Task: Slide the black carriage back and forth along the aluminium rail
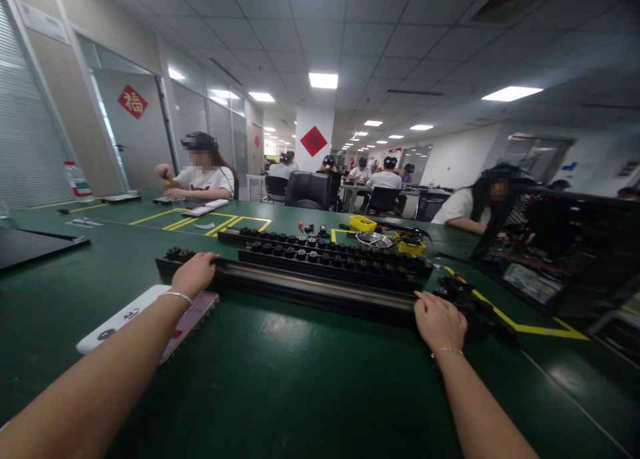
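A long black rail (300, 287) with a shiny metal strip along it lies across the green table in front of me. My left hand (196, 275) is closed on it toward the left end, beside a few small black round parts (179, 253). Near the right end, my right hand (440, 320) has its fingers closed over the same rail. Just behind stand more black rails (340, 262) carrying rows of small black round parts. The undersides of both hands are hidden, so the exact grip does not show.
Beneath my left forearm lie a white device (123, 317) and a phone (187, 325). Farther back are a metal dish (374, 239) and yellow trays (363, 223). A dark panel (560, 245) stands at right. Co-workers sit left (205, 175) and right (470, 205).
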{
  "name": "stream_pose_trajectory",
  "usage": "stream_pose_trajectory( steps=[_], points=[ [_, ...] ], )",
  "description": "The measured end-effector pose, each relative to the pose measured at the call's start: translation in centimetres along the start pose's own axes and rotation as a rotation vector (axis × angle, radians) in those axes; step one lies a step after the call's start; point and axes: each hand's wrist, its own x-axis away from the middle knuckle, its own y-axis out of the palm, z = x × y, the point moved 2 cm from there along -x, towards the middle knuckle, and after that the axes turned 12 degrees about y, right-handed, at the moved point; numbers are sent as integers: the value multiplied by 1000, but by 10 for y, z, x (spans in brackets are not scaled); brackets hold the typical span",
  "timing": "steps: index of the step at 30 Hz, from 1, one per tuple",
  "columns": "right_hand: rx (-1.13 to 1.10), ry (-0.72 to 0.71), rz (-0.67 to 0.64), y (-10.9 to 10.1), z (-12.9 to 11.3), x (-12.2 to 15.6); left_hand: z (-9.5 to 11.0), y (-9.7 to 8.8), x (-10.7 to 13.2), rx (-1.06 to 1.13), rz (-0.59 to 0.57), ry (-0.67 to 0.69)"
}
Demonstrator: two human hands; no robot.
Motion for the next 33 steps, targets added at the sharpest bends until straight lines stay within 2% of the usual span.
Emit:
stream_pose_trajectory(
  steps=[5, 27, 33],
  points=[
    [-1, -18, 6, 0, 1, 0, 9, 0, 3, -49, 36, 57],
    [-21, -13, 26, -2, 0, 0, 14, -6, 5, -22, 20, 40],
    [-19, -12, -8, -2, 0, -1, 16, -5, 5, -16, 19, 43]
  ],
)
